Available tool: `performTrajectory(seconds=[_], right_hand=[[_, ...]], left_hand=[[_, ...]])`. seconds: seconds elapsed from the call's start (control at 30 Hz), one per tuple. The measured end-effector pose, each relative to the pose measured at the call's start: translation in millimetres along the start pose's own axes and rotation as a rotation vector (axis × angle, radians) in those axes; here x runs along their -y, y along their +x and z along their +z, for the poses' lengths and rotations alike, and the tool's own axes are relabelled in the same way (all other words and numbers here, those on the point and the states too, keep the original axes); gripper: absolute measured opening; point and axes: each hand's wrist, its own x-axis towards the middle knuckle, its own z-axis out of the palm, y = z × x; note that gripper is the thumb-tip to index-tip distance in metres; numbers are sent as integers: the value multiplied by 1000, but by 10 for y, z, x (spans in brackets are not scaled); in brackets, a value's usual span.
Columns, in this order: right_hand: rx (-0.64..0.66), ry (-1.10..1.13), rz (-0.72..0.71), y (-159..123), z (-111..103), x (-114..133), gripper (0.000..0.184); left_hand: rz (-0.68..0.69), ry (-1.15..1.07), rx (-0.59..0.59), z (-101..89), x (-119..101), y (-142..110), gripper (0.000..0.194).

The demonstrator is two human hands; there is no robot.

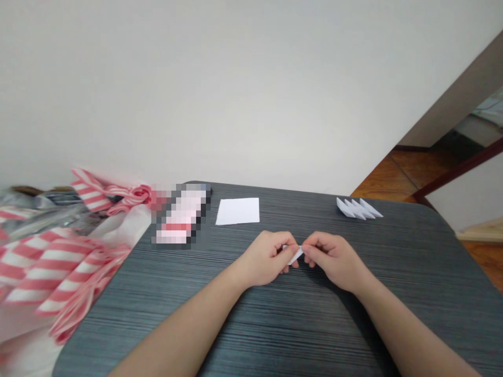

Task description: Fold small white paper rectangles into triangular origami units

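Between my two hands, just over the middle of the dark table, is a small folded piece of white paper [297, 255]. My left hand [271, 259] pinches it between thumb and fingers, covering much of it. At the paper's right tip, the thumb and forefinger of my right hand [328, 259] are closed on it. Beyond my left hand lies a flat white sheet of paper [238, 211], possibly a stack. Several folded white paper pieces [358, 208] with pointed ends sit in an overlapping row at the far right.
The dark wood-grain table [283, 330] has rounded corners and meets a pale wall [251, 94]. A blurred-out flat object [183, 214] lies at its back left. Red-and-white striped cloth [58, 262] and plastic bags are heaped left of the table. Wooden floor [416, 167] shows at right.
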Motion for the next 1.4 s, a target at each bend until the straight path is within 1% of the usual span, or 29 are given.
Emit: performTrajectory(seconds=[0.13, 0.27, 0.33, 0.47, 0.53, 0.63, 0.73, 0.83, 0.93, 1.13, 1.2, 1.3, 1.4], right_hand=[[-18, 30, 21, 14, 1, -8, 16], [-34, 14, 4, 18, -14, -20, 18], [-66, 10, -4, 14, -27, -30, 18], [-174, 38, -5, 10, -45, -57, 18], [-198, 72, 2, 14, -41, -65, 18], [-159, 138, 26, 21, -18, -68, 14], [-62, 181, 56, 24, 4, -66, 9], [0, 140, 49, 23, 6, -55, 13], [1, 93, 33, 19, -10, -36, 17], [41, 75, -9, 17, -14, -33, 16], [46, 73, 2, 20, -4, -44, 14], [1, 55, 38, 27, 6, -55, 13], [-54, 44, 37, 34, 1, -54, 17]], left_hand=[[-22, -15, -21, 0, -24, -1, 26], [-11, 0, -36, 9, -27, 6, 26], [-6, 5, -33, 9, -23, 10, 26], [-10, 50, -11, -4, -30, 13, 25], [-12, 69, -6, -11, -44, 13, 26], [-19, 65, -7, -15, -59, 13, 26], [-18, 50, 4, -13, -51, 14, 24], [-25, 45, 18, -10, -34, 15, 22], [-21, 45, 22, -9, -28, 13, 23], [50, -13, -16, -5, -20, 4, 24], [51, -27, -34, -1, -3, 8, 24], [26, -25, -55, 0, 22, 19, 27], [5, -16, -57, -7, 18, 28, 28]])
